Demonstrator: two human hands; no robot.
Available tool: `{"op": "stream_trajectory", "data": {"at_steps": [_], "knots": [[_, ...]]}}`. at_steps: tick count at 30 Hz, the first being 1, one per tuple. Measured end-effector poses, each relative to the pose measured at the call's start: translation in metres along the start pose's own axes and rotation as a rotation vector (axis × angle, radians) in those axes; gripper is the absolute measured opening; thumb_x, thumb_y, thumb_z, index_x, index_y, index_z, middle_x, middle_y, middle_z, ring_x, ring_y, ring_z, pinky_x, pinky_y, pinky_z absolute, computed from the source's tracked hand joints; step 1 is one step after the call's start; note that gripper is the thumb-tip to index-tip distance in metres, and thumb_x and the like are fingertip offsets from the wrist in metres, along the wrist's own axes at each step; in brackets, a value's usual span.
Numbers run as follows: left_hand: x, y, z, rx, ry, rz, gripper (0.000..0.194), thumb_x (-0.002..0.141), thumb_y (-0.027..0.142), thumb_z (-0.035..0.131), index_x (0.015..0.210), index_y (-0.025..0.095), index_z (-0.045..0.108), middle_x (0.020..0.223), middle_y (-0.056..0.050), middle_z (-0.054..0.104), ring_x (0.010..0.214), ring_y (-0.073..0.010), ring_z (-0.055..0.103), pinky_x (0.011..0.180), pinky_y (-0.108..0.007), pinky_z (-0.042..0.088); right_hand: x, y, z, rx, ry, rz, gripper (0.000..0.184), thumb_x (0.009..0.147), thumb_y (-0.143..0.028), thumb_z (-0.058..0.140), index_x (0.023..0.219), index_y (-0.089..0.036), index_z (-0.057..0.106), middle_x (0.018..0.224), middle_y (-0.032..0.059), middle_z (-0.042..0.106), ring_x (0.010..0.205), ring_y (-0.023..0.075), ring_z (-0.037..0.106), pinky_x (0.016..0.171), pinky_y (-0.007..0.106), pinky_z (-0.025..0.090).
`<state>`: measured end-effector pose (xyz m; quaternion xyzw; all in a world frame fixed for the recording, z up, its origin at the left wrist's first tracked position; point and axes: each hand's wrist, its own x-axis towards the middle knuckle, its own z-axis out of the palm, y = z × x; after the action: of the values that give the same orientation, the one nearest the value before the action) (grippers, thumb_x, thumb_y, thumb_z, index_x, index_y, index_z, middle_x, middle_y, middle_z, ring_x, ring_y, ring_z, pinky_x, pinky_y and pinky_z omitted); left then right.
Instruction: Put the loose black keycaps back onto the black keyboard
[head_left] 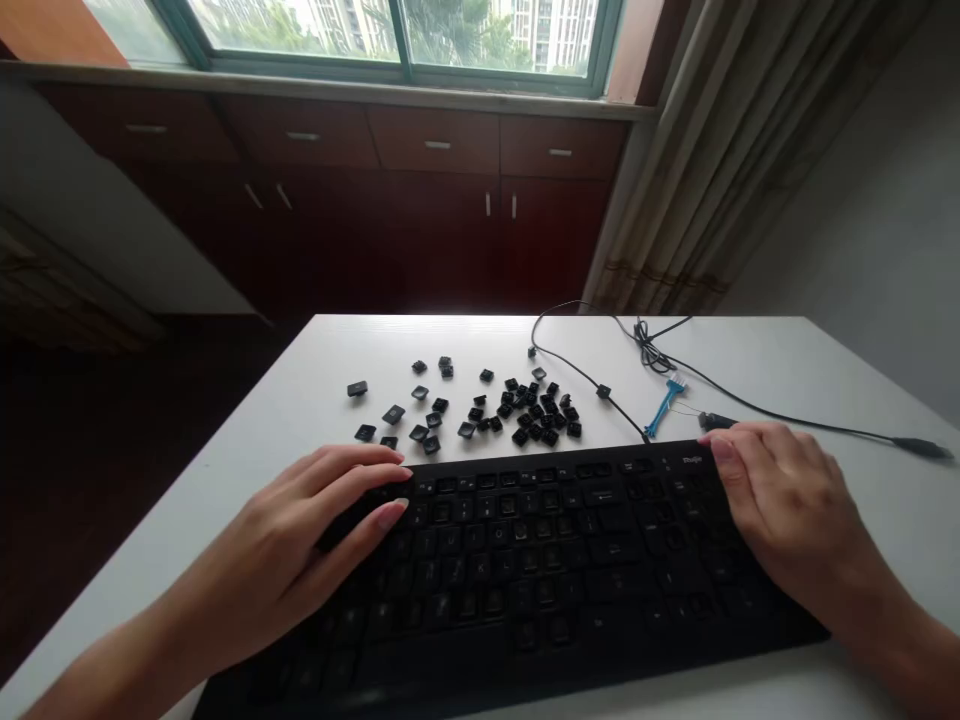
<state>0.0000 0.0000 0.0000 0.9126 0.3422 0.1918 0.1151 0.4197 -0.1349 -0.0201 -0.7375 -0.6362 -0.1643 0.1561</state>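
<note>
A black keyboard [540,570] lies across the near part of a white table [787,370], with many of its keycaps taken off. My left hand [300,545] rests on its left end, fingers stretched flat over the top-left corner. My right hand [780,500] lies on the right end, fingers curled over the top-right corner, holding nothing. Several loose black keycaps [525,410] are scattered on the table just beyond the keyboard. A blue keycap puller [664,405] lies beside them near the right hand.
A black cable [787,412] runs from the keyboard across the table's far right, ending in a plug [922,448]. Beyond the table stand dark wooden cabinets [420,200] under a window, with a curtain [720,170] at the right.
</note>
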Motion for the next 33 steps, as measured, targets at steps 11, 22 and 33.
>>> {"op": "stream_trajectory", "data": {"at_steps": [11,22,33], "knots": [[0.004,0.004,-0.005,-0.037,-0.026,-0.012,0.027,0.097,0.036,0.054,0.121,0.027,0.062,0.127,-0.006,0.063,0.114,-0.0232,0.062,0.097,-0.035,0.054,0.001,0.000,-0.001,-0.038,0.084,-0.110,0.033,0.098,-0.044,0.044,0.110,-0.020,0.062,0.111,0.0115,0.066,0.099,0.0308,0.058,0.089,0.048,0.040],[0.069,0.034,-0.023,0.054,-0.182,0.153,0.023,0.101,0.030,0.047,0.114,0.025,0.065,0.114,-0.003,0.067,0.098,-0.0185,0.065,0.081,-0.031,0.051,0.115,-0.059,-0.022,0.487,-0.680,-0.135,0.032,0.091,-0.048,0.056,0.099,-0.022,0.072,0.098,0.0063,0.073,0.084,0.0210,0.067,0.072,0.032,0.052],[0.139,0.046,0.009,-0.050,-0.376,0.245,0.022,0.090,0.031,0.068,0.111,0.022,0.072,0.101,-0.005,0.069,0.073,-0.0132,0.065,0.063,-0.024,0.045,0.136,-0.079,-0.007,0.469,-0.880,-0.131,0.024,0.077,-0.046,0.069,0.082,-0.023,0.071,0.079,0.0037,0.073,0.070,0.0193,0.065,0.055,0.027,0.044]]}}
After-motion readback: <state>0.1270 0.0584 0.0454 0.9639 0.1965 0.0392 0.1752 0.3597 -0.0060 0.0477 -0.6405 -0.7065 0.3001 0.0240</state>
